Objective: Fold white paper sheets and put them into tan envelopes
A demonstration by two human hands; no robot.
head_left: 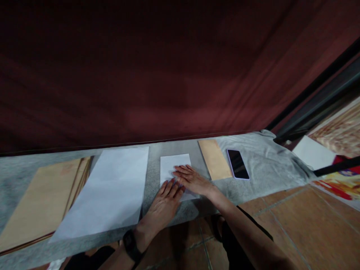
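A small white sheet of paper (171, 160), seemingly folded, lies on the grey cloth in front of me. My left hand (165, 204), with a dark watch on its wrist, rests flat on the sheet's lower part. Flat across the sheet's right side lies my right hand (194, 180), its fingertips close to those of the left. Both hands have their fingers stretched out and grip nothing. Part of the paper is hidden under them. Just right of it is a brown envelope (215, 159), and beyond that a phone (238, 164) with a dark screen.
Large white paper (112, 187) lies left of the hands, partly over a stack of big brown envelopes (47, 187). Grey cloth (261, 161) covers the narrow surface. Dark red fabric (168, 82) rises behind it. A dark bar (337, 165) and coloured prints stand at the right.
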